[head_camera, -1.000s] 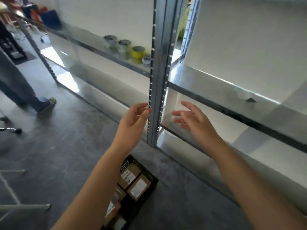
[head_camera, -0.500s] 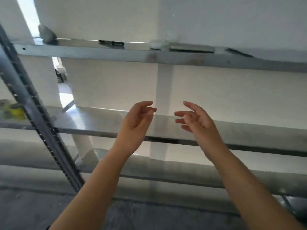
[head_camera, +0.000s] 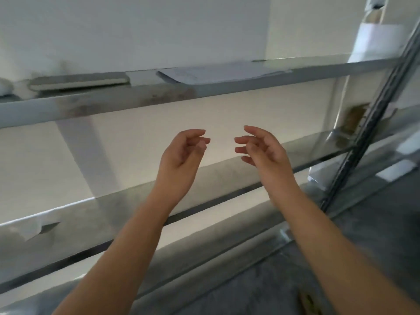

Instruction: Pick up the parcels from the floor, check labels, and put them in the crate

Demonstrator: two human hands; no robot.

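Hovering side by side before a metal shelf: left hand and right hand, palms facing, fingers loosely curled, each grip spread and empty, hands apart. Flat white sheets and a flat grey object lie on that shelf. Lower shelf sits behind the forearms. Parcels and crate out of view; brownish blur at the bottom edge, possibly a parcel.

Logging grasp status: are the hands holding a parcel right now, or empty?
Empty. Left hand and right hand are raised apart, fingers loosely curled around nothing; no parcel in view.
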